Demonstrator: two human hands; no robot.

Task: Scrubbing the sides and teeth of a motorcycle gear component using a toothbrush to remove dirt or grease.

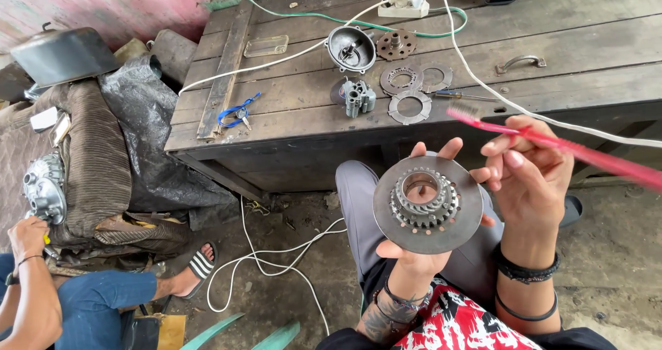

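Far above the fingers [434, 151] stands an old wooden table [565, 40]. On it, just up from the fingertips, lie flat metal rings [409, 106] and a small grey metal block [357, 97]. Higher up sits a round metal bowl [350, 48]. A blue cord with keys [238, 111] lies far off to the left. A white wire [276, 260] curls on the ground, down and left of the fingers. Way over left sits another person in blue trousers [89, 302].

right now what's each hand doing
left hand: shut on gear disc
right hand: shut on pink toothbrush
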